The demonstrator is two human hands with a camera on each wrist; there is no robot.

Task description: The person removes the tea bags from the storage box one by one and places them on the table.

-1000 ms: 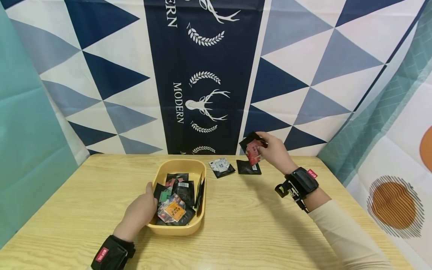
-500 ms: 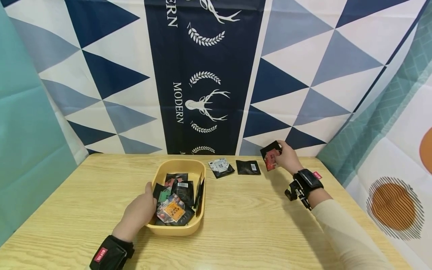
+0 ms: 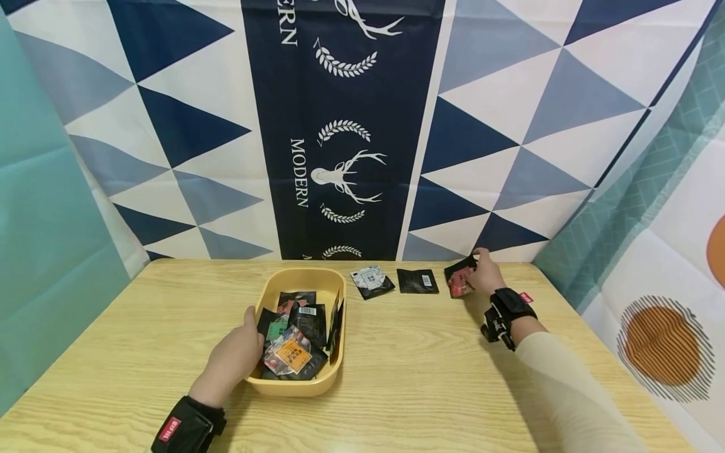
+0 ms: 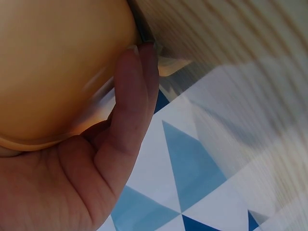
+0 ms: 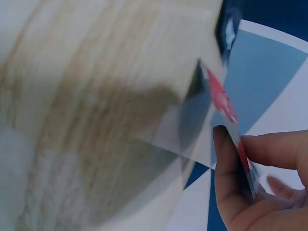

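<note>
My right hand [image 3: 486,274] pinches a black and red packet [image 3: 460,282] between thumb and fingers at the back right of the table. In the right wrist view this packet [image 5: 226,115] is seen nearly edge-on, just above the wood. My left hand [image 3: 235,352] holds the left side of a yellow plastic bin [image 3: 303,386]; its fingers [image 4: 130,101] lie along the outer wall. Inside the bin are several flat packets, among them an orange-labelled one [image 3: 291,353], a green-labelled one [image 3: 275,328] and a plain black one with a barcode [image 3: 308,322].
Two packets lie in a row along the table's back edge: a white-labelled one [image 3: 371,280] right of the bin and a black one with a barcode [image 3: 418,281]. A patterned cloth [image 3: 345,189] hangs directly behind the wooden table [image 3: 408,377].
My right hand has carried the red packet rightward past the black one and lowered it close to the table. My left hand and the bin have stayed in place.
</note>
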